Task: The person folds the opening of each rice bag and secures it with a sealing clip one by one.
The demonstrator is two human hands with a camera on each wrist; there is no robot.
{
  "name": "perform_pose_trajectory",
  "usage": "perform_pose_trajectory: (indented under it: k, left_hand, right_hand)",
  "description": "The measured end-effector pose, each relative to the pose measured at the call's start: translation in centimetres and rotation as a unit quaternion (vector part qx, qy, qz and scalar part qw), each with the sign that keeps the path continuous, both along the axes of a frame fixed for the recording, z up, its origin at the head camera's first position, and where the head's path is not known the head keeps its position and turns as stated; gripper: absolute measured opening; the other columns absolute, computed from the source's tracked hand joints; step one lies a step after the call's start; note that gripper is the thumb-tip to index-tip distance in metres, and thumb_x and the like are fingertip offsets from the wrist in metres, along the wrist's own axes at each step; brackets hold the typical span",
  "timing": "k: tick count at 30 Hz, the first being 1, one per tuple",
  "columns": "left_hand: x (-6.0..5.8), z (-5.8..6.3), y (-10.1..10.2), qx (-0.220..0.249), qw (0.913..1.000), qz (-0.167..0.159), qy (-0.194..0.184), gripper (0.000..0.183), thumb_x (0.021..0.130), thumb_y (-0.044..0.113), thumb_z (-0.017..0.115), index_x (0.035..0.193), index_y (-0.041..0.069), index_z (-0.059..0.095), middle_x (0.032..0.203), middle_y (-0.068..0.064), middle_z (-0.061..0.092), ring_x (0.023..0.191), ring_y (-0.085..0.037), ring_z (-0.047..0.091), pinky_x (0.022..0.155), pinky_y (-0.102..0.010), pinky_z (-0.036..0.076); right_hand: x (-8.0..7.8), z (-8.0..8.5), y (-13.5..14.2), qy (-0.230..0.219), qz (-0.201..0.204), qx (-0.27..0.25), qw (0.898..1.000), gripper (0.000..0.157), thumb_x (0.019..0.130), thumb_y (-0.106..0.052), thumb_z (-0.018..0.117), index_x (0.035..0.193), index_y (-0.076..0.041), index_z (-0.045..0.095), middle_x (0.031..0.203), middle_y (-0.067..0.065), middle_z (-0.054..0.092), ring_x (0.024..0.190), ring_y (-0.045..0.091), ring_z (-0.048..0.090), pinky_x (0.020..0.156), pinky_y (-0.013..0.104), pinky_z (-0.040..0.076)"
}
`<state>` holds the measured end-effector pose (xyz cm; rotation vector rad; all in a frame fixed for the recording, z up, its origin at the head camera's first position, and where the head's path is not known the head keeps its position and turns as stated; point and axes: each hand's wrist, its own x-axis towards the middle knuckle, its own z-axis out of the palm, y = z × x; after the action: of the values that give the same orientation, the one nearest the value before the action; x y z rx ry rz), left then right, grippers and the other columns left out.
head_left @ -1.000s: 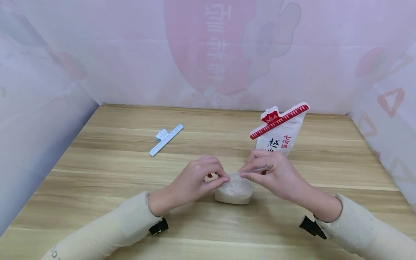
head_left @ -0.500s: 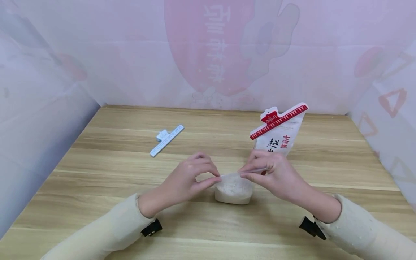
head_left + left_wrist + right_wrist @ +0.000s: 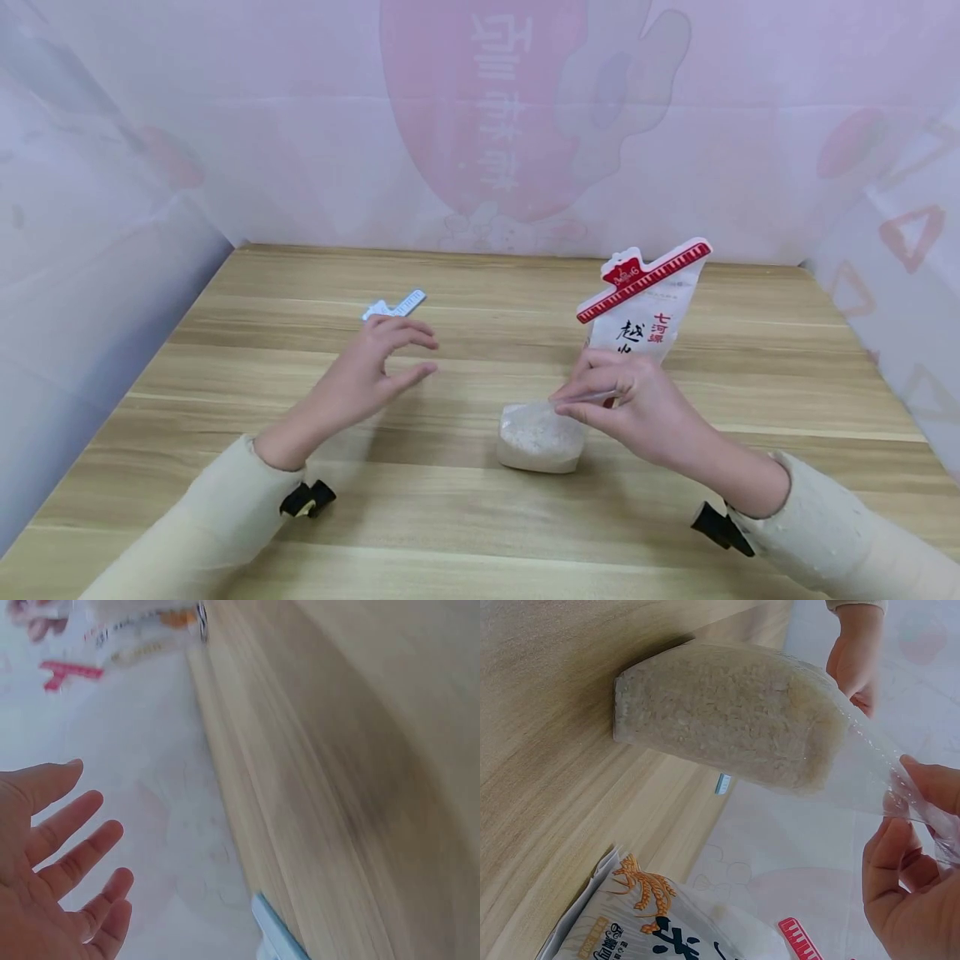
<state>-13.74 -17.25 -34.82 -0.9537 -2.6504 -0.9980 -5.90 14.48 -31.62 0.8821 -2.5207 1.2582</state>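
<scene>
A clear plastic bag of rice (image 3: 720,712) stands on the table, its top drawn together. My right hand (image 3: 637,404) pinches that top between thumb and fingers. My left hand (image 3: 367,367) is in the air to the left of the bag, fingers spread and holding nothing, as the left wrist view also shows. Behind it lies a light blue bag clip (image 3: 408,302), partly hidden by the hand in the head view. Past my right hand stands a white printed rice bag (image 3: 671,312) with a red bag clip (image 3: 645,279) across its top.
The wood-grain table (image 3: 465,533) ends at a pale pink printed curtain (image 3: 300,150) at the back, with more of it on both sides.
My left hand has let go of the clear bag's top and moved left toward the light blue clip. My right hand keeps its pinch in about the same place.
</scene>
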Motion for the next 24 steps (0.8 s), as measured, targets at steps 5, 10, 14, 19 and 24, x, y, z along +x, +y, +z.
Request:
perform_pose_trajectory:
  k: [5,10,14,19,24]
  left_hand:
    - [-2.4,-0.3,-2.3,0.006,0.9988,0.044,-0.020,0.026,0.088,0.009,0.075,0.113,0.004,0.069,0.124,-0.016,0.062,0.118,-0.036,0.050,0.100,-0.056,0.042]
    - [-4.5,-0.7,-4.2,0.016,0.9945,0.095,-0.041,0.029,0.089,0.008,0.074,0.116,0.000,0.068,0.125,-0.020,0.060,0.118,-0.042,0.052,0.097,-0.058,0.043]
    - [-5.7,-1.0,-5.4,0.006,0.9915,0.118,-0.056,0.033,0.091,0.008,0.071,0.121,-0.002,0.065,0.128,-0.022,0.059,0.120,-0.044,0.052,0.098,-0.060,0.044]
    - [-7.3,-1.4,-6.5,-0.002,0.9873,0.139,-0.075,0.036,0.092,0.011,0.070,0.125,-0.002,0.063,0.130,-0.023,0.059,0.119,-0.045,0.052,0.096,-0.059,0.045]
    - [-8.8,-1.5,-7.3,-0.013,0.9811,0.161,-0.106,0.041,0.094,0.019,0.069,0.130,0.001,0.060,0.135,-0.022,0.056,0.119,-0.042,0.051,0.093,-0.056,0.046]
  right_hand:
    - [0.0,0.0,0.1,-0.007,-0.001,0.000,1.000,0.012,0.080,-0.005,0.081,0.087,-0.015,0.081,0.074,-0.010,0.062,0.065,0.002,0.050,0.052,0.019,0.043]
    - [0.1,-0.1,0.2,-0.014,-0.001,-0.002,1.000,0.012,0.080,-0.006,0.081,0.087,-0.015,0.081,0.076,-0.010,0.063,0.066,0.003,0.051,0.052,0.019,0.044]
    - [0.1,-0.1,0.2,-0.015,0.001,-0.002,1.000,0.011,0.081,-0.006,0.080,0.087,-0.015,0.081,0.076,-0.010,0.064,0.065,0.003,0.051,0.052,0.019,0.044]
    - [0.1,-0.2,0.2,-0.017,0.004,-0.006,1.000,0.010,0.081,-0.006,0.080,0.087,-0.014,0.081,0.076,-0.008,0.064,0.066,0.003,0.052,0.053,0.019,0.045]
    - [0.1,-0.2,0.2,-0.020,0.002,-0.007,1.000,0.010,0.081,-0.006,0.080,0.088,-0.014,0.081,0.076,-0.008,0.064,0.067,0.003,0.053,0.053,0.020,0.046]
